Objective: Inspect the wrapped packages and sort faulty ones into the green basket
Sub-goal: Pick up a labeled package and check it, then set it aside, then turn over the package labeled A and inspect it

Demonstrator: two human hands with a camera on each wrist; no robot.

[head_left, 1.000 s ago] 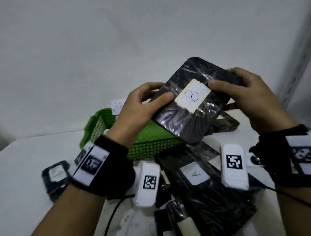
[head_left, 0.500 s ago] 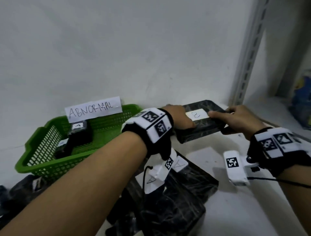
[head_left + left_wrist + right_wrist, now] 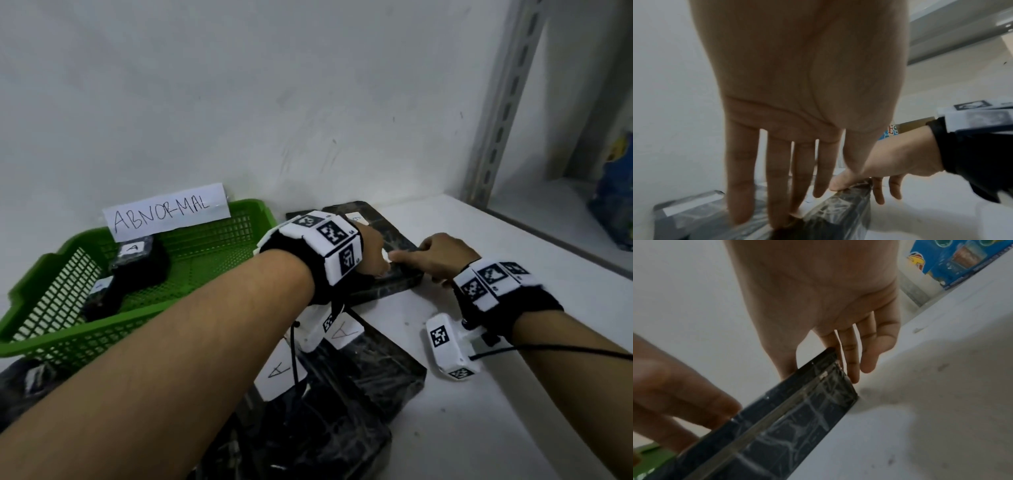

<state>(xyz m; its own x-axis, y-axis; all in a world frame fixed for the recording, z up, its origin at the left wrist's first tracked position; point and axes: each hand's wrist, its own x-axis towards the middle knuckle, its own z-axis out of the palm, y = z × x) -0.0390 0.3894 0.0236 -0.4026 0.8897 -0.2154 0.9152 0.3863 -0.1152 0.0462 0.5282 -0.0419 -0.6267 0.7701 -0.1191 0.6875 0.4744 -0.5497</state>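
A black plastic-wrapped package (image 3: 399,240) lies flat by the wall, right of the green basket (image 3: 137,325), apparently on top of another wrapped package with a white label (image 3: 356,217). My left hand (image 3: 373,253) reaches across and rests straight fingers (image 3: 777,203) flat on its top (image 3: 838,216). My right hand (image 3: 442,257) holds its right edge, thumb on top and fingers down the side (image 3: 851,363); the wrapped edge (image 3: 797,418) shows a seam. The basket carries an "ABNORMAL" sign (image 3: 164,214) and holds two small black packages (image 3: 140,263).
Several black wrapped packages with "A" labels (image 3: 342,377) are piled in front, under my left forearm. More dark packages (image 3: 27,380) lie at the lower left. A metal shelf upright (image 3: 507,102) and a blue box (image 3: 613,205) stand at the right. The white wall is close behind.
The package that both hands held up and tilted a second ago has been carried back and right and laid down by the wall. My left fingers have flattened onto its top.
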